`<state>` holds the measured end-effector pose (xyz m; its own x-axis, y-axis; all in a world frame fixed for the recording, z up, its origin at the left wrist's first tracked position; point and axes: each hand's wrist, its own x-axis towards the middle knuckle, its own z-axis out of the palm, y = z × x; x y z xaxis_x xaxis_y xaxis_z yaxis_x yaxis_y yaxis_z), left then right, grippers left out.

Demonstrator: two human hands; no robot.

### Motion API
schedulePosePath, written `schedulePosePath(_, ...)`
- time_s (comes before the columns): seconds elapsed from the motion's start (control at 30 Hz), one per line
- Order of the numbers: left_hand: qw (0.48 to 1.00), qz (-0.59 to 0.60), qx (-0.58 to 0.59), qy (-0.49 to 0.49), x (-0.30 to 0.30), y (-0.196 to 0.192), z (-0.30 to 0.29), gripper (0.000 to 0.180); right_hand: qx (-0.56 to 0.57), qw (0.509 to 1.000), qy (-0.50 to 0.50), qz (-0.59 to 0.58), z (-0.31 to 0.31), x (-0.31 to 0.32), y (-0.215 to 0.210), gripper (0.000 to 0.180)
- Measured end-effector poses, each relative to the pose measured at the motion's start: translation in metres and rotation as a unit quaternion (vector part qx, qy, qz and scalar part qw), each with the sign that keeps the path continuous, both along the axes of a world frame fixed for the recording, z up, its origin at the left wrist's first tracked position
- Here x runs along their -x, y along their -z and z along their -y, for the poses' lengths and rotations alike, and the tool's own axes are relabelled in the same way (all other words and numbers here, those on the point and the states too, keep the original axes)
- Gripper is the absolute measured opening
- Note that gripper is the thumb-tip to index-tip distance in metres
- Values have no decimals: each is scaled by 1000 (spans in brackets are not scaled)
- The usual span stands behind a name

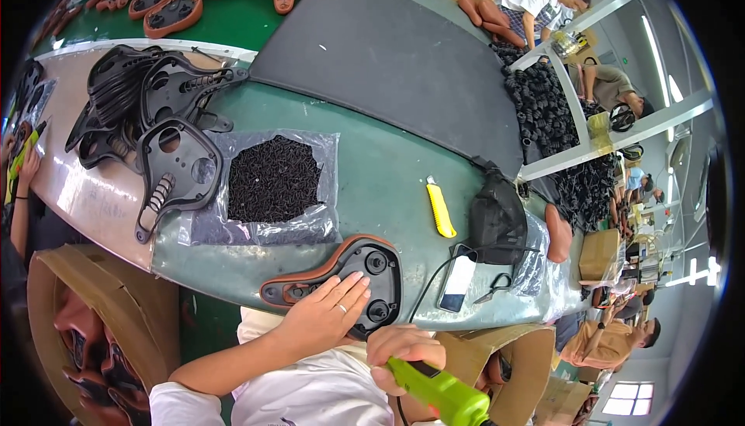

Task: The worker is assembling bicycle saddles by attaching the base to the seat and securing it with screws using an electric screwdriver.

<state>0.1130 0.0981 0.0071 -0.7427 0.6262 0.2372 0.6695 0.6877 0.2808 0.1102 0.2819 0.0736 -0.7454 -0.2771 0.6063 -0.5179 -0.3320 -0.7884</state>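
My left hand (330, 306), a ring on one finger, lies flat with fingers stretched across the underside of a bicycle saddle (382, 258). That saddle rests upside down at the table's near edge, its brown cover showing around a black base. In my right hand (402, 350) is a lime-green electric screwdriver (446, 395), held low beside the saddle with its body pointing down and right. Where its tip ends I cannot make out. Beyond the saddle, an opened plastic bag (203, 228) holds a heap of small black screws (273, 179).
Black saddle bases (178, 166) are stacked left of the bag. A yellow utility knife (440, 207), a phone (458, 280), scissors (494, 288) and a black pouch (497, 220) lie at right. Cardboard boxes (116, 271) of saddles flank me. Another person's hand (29, 164) shows far left.
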Motion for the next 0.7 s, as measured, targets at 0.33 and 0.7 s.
schedulePosePath(0.33,1000,-6,-7,-8,-3,0,-3,72,-64,996,-60,-29,-1,16,8,46)
schedulePosePath(0.7,999,-5,-29,-13,-4,1,1,79,-72,996,-55,1,-2,8,-20,47)
